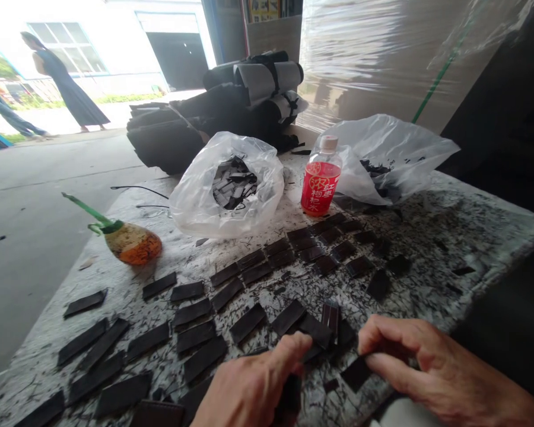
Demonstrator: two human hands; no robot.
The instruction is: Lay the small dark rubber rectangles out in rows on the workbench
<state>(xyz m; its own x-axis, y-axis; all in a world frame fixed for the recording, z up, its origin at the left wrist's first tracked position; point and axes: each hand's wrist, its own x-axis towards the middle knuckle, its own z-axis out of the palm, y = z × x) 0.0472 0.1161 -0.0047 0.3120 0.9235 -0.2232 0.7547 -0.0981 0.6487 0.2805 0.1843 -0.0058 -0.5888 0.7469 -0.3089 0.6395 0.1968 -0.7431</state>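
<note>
At the table's front edge, my right hand pinches a small black rectangular piece between thumb and forefinger. To its left, my left hand is curled, its forefinger reaching over more black pieces. Something dark shows beneath its fingers, mostly hidden by the hand. Just beyond both hands lie overlapping black pieces, one of them with a reddish-brown striped face. Loose rows of similar flat black pieces spread across the table to the left and farther back.
An open plastic bag full of black scraps stands mid-table. Behind the rows are a bottle with a red label and a second plastic bag. An orange-bottomed container with a green spout lies left. Black rolls are stacked behind; people walk outside.
</note>
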